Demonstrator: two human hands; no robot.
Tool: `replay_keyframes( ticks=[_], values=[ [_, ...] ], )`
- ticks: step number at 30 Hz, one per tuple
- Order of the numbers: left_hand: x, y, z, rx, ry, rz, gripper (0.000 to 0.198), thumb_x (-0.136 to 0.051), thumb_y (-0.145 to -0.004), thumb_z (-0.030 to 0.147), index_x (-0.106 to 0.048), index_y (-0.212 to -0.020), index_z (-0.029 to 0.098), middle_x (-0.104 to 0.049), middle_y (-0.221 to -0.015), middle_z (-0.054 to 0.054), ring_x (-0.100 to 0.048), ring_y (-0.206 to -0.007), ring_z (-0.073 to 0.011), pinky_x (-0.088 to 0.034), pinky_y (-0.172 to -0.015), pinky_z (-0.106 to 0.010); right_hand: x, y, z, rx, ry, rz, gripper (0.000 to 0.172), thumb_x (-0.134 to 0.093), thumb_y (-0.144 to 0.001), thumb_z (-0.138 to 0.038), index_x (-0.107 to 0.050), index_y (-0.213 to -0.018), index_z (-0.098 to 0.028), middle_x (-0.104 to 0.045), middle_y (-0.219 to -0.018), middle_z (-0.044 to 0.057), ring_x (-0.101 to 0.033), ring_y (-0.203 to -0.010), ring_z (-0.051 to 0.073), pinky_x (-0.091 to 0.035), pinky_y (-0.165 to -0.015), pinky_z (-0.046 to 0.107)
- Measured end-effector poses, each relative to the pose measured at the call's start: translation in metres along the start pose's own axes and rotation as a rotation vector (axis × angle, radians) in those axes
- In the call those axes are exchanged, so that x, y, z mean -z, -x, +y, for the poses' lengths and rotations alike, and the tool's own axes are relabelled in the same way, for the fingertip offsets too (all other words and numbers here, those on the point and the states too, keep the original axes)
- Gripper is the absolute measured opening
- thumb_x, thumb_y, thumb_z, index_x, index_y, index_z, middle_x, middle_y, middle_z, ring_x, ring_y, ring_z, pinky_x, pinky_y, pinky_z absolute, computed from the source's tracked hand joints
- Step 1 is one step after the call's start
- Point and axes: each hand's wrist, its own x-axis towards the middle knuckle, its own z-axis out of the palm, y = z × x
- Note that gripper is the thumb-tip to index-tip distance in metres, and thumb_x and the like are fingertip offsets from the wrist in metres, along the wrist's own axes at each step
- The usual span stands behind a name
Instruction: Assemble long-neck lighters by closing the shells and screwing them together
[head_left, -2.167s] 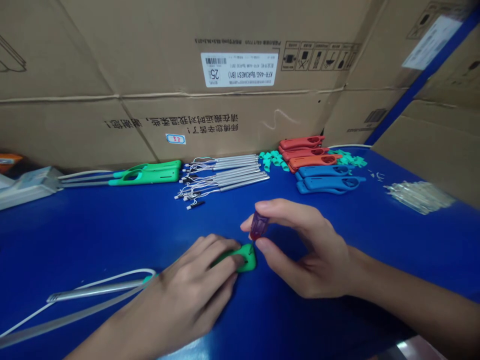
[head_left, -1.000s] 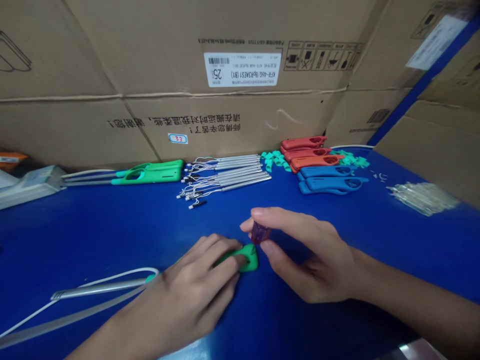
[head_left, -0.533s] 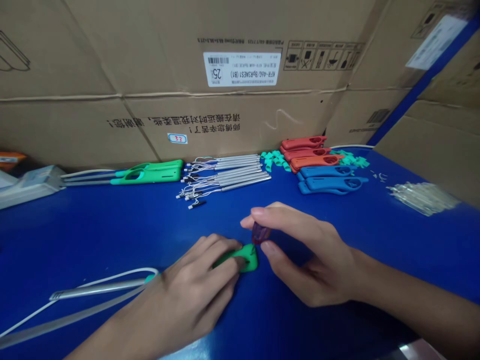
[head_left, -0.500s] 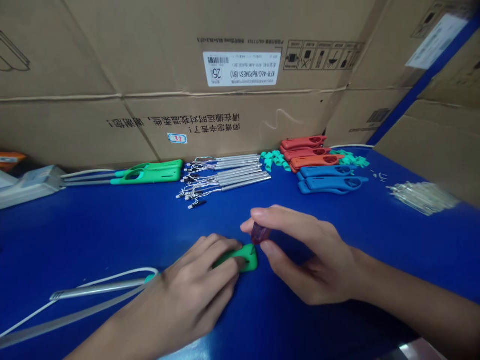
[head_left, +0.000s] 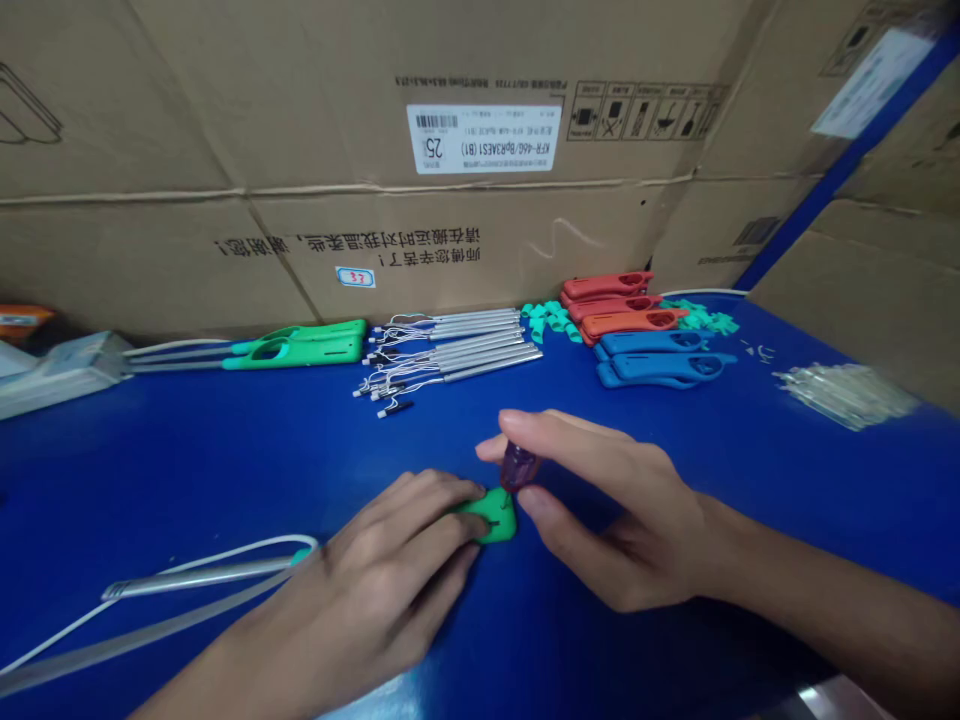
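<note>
On the blue tabletop, left hand and right hand are both pretty busy: a green handle is gripped in the left, and a purple screwdriver is pinched in the right, tip at the handle's exposed end.

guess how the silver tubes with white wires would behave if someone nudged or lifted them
The silver tubes would probably roll if nudged, as they look round and lie side by side on the blue table. They are likely stiff, since each lies straight. The white wires look floppy, curling across one another, so might snag during lifting.
</note>
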Motion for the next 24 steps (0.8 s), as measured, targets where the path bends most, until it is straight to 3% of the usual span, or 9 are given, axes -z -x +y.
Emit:
replay_keyframes(
  ticks=[8,15,24],
  values=[
    [-0.0004,-0.0007,-0.0011,-0.005,0.021,0.006,0.028,-0.056,-0.089,0.008,-0.061,-0.115,0.017,-0.061,-0.111,-0.009,-0.058,-0.106,-0.0205,-0.05,-0.093,-0.036,-0.0022,0.0026,0.0042,0.033,0.107,0.052,0.052,-0.059,-0.089,-0.011,-0.043,-0.138,-0.019,-0.069,-0.111,0.004,-0.067,-0.089,0.013,-0.057,-0.079,0.023],
    [0.0,0.0005,-0.0006,0.023,0.037,-0.042,0.027,-0.054,-0.09,0.009,-0.061,-0.115,0.017,-0.061,-0.112,-0.01,-0.057,-0.104,-0.0208,-0.051,-0.091,-0.037,0.0008,0.0002,0.001,-0.004,0.043,0.045,0.049,-0.057,-0.086,-0.005,-0.046,-0.133,-0.009,-0.067,-0.113,0.008,-0.064,-0.1,0.013,-0.052,-0.09,0.024],
    [-0.002,0.0003,-0.0028,0.006,0.014,-0.013,0.027,-0.055,-0.089,0.009,-0.061,-0.115,0.017,-0.061,-0.11,-0.009,-0.057,-0.103,-0.0206,-0.051,-0.09,-0.036,0.0012,0.0002,0.0038,0.017,0.0,0.003,0.051,-0.061,-0.086,-0.005,-0.046,-0.134,-0.013,-0.066,-0.102,0.004,-0.059,-0.088,0.012,-0.053,-0.079,0.022]
  ],
)
